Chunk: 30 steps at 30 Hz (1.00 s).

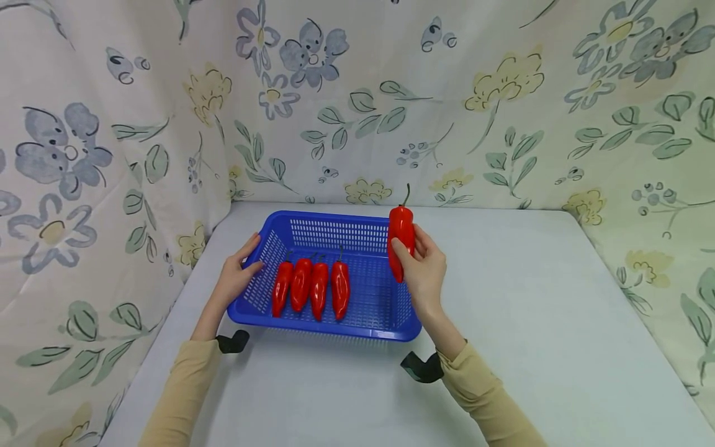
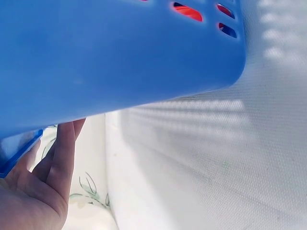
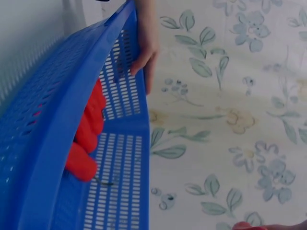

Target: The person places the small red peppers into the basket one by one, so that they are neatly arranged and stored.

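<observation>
A blue plastic basket point(image 1: 329, 328) with slotted walls is in the middle of the head view. My left hand point(image 1: 233, 276) grips its left end, thumb over the rim; in the left wrist view the fingers point(image 2: 62, 163) show beyond the basket wall. Several red peppers point(image 1: 301, 285) lie side by side in the basket's left half, stems toward the back. Above the basket's right end, my right hand point(image 1: 426, 270) holds another red pepper point(image 1: 401, 230) upright, stem up, between thumb and fingers. Only an edge of that hand shows in the right wrist view.
Under the basket is a white table point(image 1: 503, 298), which extends to the right and the front. Floral cloth point(image 1: 391, 74) hangs behind it and along the left side. A dark strap point(image 1: 422, 367) sticks out by each wrist.
</observation>
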Available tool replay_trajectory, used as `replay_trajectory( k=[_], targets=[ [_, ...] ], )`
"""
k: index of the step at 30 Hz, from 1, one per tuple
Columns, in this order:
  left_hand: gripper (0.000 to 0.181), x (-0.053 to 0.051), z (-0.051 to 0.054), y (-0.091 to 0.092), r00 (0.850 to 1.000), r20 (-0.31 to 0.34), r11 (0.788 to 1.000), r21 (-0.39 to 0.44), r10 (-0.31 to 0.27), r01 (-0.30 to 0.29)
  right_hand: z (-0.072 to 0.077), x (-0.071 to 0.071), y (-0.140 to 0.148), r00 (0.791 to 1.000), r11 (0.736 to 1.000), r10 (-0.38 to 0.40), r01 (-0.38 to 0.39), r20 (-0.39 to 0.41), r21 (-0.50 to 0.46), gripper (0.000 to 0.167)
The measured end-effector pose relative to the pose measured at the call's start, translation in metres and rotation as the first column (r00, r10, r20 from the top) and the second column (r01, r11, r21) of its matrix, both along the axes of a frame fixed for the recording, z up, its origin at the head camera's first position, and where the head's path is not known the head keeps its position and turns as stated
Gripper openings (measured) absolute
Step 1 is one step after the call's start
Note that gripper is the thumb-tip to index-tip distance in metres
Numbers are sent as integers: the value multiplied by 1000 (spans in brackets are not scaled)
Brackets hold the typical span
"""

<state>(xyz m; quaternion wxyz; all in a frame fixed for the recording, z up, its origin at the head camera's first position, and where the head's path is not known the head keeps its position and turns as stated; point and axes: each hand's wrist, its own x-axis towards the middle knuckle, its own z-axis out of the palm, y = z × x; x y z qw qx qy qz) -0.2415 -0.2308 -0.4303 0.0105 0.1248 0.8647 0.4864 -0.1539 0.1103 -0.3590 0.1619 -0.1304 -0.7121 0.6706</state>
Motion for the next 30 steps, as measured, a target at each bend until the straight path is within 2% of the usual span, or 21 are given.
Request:
replay_trajectory(
  k=[3, 6, 11, 20, 30],
  targets=[
    [58, 6, 10, 5, 1000, 5, 1000, 7, 2, -2, 1, -2, -9, 1000, 1000, 9, -9, -5, -14, 59],
    [57, 11, 15, 8, 1000, 2, 1000, -4, 3, -3, -3, -5, -18, 1000, 1000, 21, -21, -1, -18, 59],
    [58, 12, 16, 9, 1000, 11, 1000, -3, -1, 1, -20, -9, -28, 999, 1000, 27, -27, 39, 9, 59],
    [58, 11, 16, 8, 1000, -3, 1000, -7, 1, -1, -56, -19, -41, 982, 999, 23, -32, 190, 44, 57],
    [58, 12, 19, 9, 1000, 2, 1000, -15, 3, -3, -71, -26, -52, 967, 992, 21, -50, 254, 112, 54]
  ],
)
